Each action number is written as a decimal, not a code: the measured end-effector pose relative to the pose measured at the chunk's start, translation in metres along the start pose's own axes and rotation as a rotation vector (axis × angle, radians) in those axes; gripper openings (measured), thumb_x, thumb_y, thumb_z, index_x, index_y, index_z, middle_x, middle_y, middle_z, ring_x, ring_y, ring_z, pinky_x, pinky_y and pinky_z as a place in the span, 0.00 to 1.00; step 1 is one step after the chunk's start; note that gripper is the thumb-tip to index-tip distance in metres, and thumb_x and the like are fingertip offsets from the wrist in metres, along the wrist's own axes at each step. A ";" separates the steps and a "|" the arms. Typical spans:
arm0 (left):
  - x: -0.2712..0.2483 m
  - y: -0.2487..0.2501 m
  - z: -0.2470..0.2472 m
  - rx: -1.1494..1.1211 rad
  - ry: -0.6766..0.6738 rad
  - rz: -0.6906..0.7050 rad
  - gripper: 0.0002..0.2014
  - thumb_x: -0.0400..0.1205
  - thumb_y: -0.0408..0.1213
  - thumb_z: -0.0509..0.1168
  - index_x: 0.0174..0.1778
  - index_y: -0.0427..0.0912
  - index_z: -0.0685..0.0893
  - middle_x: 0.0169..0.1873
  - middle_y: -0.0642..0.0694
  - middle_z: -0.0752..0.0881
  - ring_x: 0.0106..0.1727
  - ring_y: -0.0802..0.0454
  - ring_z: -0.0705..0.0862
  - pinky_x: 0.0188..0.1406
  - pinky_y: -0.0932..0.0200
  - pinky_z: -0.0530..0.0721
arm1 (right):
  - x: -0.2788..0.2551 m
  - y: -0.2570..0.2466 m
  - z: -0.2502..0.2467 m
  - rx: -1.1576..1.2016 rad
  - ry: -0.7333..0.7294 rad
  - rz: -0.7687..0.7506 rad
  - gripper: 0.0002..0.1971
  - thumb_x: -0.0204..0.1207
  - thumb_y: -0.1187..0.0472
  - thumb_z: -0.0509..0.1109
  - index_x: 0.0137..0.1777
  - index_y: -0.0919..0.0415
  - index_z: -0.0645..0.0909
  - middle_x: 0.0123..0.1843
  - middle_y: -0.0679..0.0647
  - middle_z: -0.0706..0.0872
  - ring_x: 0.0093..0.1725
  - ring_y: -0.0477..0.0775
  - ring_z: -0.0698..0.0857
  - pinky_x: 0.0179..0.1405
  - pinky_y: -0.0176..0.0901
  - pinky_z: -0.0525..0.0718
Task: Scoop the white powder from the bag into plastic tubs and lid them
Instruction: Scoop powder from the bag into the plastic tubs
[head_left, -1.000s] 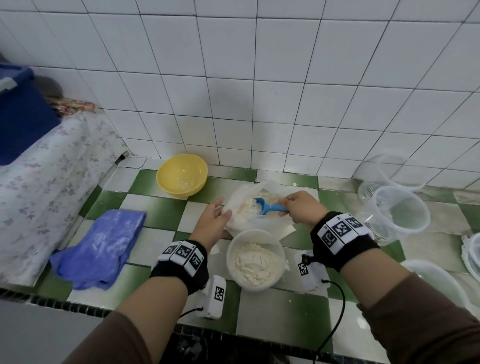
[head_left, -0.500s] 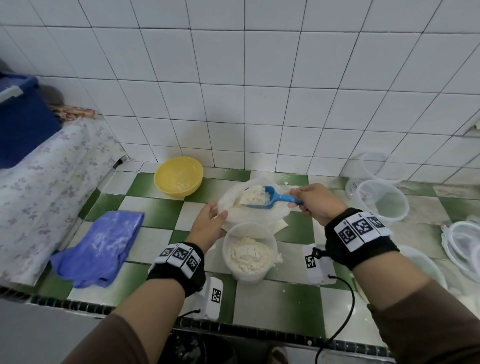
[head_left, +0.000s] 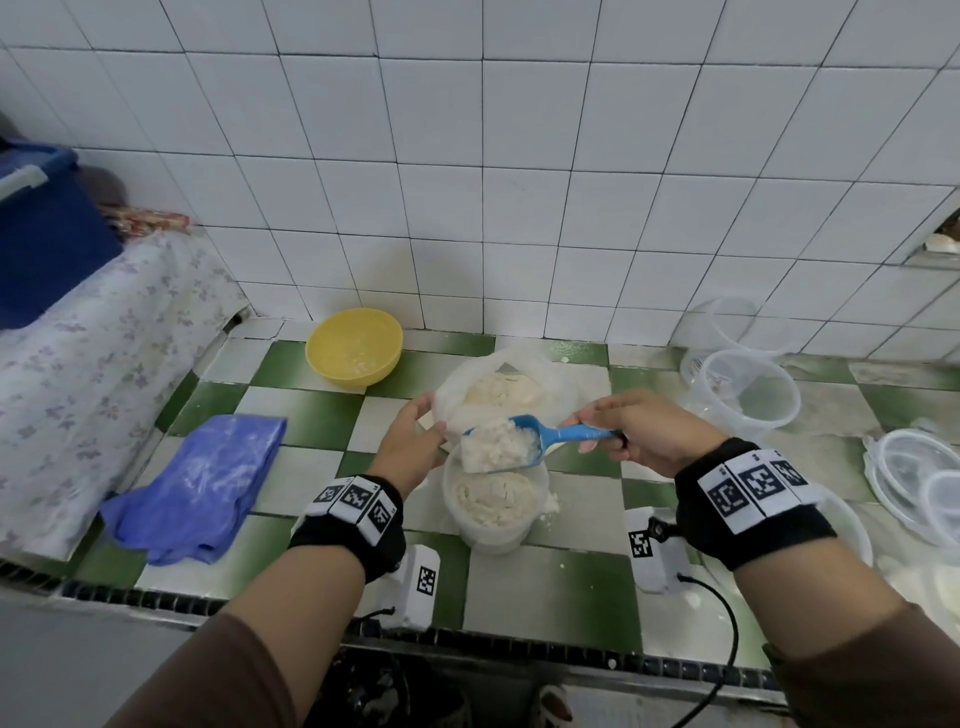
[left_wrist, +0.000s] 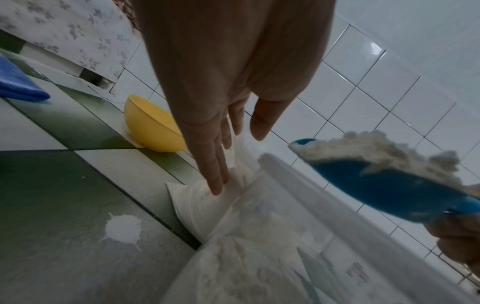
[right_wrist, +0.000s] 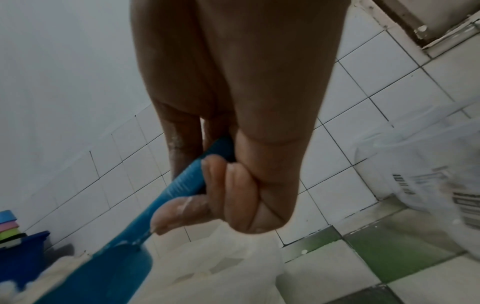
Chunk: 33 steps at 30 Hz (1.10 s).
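The right hand (head_left: 644, 431), gripping the blue scoop (head_left: 524, 441) by its handle, has carried a heaped load from the bag (head_left: 561, 384) to just above the half-filled tub (head_left: 493, 530). The left hand's (head_left: 410, 447) straight fingers still touch the bag's edge.

blue scoop (head_left: 524, 439), white powder (head_left: 493, 499), yellow bowl (head_left: 354, 345), blue cloth (head_left: 202, 480), green-and-white checked counter (head_left: 550, 592)

Left hand (head_left: 410, 447) reaches forward with straight fingers; right hand (head_left: 641, 431) is curled, both forearms extended.
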<state>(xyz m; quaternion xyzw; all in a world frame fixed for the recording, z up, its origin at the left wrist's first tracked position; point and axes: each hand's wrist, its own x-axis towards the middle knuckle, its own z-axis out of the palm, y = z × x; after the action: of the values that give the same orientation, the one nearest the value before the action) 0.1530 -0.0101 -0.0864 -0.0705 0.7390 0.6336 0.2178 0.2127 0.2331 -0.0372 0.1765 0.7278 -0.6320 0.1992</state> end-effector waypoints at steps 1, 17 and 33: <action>0.000 0.000 0.000 0.009 0.001 -0.006 0.20 0.85 0.31 0.62 0.72 0.49 0.71 0.72 0.50 0.72 0.68 0.43 0.79 0.61 0.43 0.84 | -0.001 0.002 0.000 -0.015 -0.010 0.000 0.13 0.83 0.67 0.60 0.46 0.66 0.87 0.35 0.63 0.84 0.27 0.48 0.65 0.27 0.38 0.61; -0.007 0.005 0.003 0.011 -0.020 -0.017 0.26 0.86 0.28 0.59 0.80 0.48 0.65 0.69 0.45 0.74 0.61 0.46 0.80 0.57 0.50 0.84 | 0.000 0.028 0.026 -0.572 0.070 -0.260 0.11 0.80 0.67 0.64 0.53 0.54 0.87 0.53 0.54 0.85 0.50 0.50 0.82 0.50 0.31 0.77; -0.003 0.002 0.003 0.041 -0.013 -0.006 0.26 0.86 0.29 0.59 0.80 0.50 0.65 0.69 0.45 0.74 0.56 0.48 0.83 0.55 0.51 0.85 | -0.002 0.026 0.015 -0.452 0.072 -0.290 0.15 0.81 0.69 0.62 0.46 0.45 0.82 0.47 0.54 0.84 0.43 0.46 0.78 0.41 0.25 0.74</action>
<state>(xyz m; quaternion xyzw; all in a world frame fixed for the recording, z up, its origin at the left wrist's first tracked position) 0.1559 -0.0072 -0.0835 -0.0638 0.7502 0.6181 0.2259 0.2293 0.2217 -0.0603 0.0437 0.8746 -0.4690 0.1147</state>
